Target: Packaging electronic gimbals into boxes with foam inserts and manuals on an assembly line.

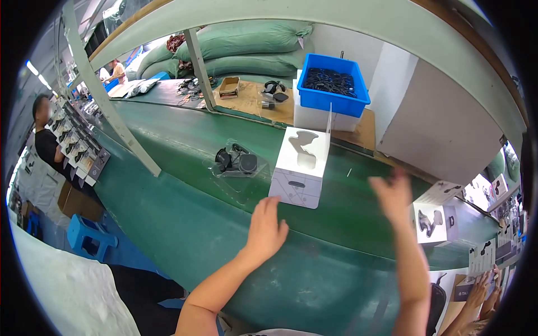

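Observation:
A white-and-grey box [294, 193] stands on the green conveyor belt, its lid flap raised and a shaped cutout in its white top. At its near left corner is my left hand [265, 231], fingers stretched and nothing in it; whether the fingertips touch the box I cannot tell. My right hand [392, 193], smeared by motion, is over the belt to the right of the box, thumb and fingers apart, with nothing seen in it. Left of the box lies a clear plastic tray [238, 187] with black parts [246, 163], among them a square pad and a round piece.
Behind the belt a blue bin [361, 101] of black parts sits on a white block. Another box [430, 224] with a black holder stands right, near another person's hands [479, 291]. A frame post [115, 120] rises at left. Boxes [92, 162] line the left, beside a person [47, 145].

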Motion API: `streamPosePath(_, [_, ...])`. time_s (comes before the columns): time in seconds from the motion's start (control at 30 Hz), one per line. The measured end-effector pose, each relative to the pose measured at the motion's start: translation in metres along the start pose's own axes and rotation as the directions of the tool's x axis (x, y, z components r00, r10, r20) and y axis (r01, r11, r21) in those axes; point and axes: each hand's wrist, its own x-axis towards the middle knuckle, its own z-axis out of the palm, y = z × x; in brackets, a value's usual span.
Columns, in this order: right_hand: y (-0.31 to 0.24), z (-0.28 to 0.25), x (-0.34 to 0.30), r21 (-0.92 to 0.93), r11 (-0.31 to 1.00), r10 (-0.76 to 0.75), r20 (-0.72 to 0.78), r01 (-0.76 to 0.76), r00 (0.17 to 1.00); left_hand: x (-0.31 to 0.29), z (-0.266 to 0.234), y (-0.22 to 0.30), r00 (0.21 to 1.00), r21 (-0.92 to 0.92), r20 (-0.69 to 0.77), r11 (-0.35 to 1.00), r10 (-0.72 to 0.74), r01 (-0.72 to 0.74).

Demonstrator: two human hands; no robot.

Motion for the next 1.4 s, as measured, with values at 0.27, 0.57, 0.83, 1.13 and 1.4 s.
streamPosePath(0.27, [-0.044,0.137,0.039,-0.09,0.985,-0.148,0.017,0.149,0.989,-0.021,0.001,-0.016,0.994,0.248,-0.081,0.968,0.07,-0.048])
streamPosePath(0.57, [-0.057,0.041,-0.152,0.443,0.684,-0.704,0.19,0.58,0.684,-0.128,-0.047,0.028,0.902,-0.01,-0.302,0.945,0.308,-0.326])
streamPosePath(0.83, [-0.089,0.161,-0.123,0.707,0.684,-0.59,0.681,0.179,-0.434,-0.27,-0.052,-0.019,0.859,0.383,-0.5,0.918,0.109,0.106])
streamPosePath(1.13, [-0.1,0.218,0.019,-0.014,0.468,-0.789,0.445,0.884,0.425,-0.276,-0.06,-0.01,0.912,0.334,-0.4,0.941,0.092,0.052])
streamPosePath(1.4, [-0.106,0.21,-0.01,-0.265,0.75,-0.338,0.633,0.606,0.696,-0.043,-0.096,0.044,0.998,0.518,-0.04,0.855,0.049,-0.021])
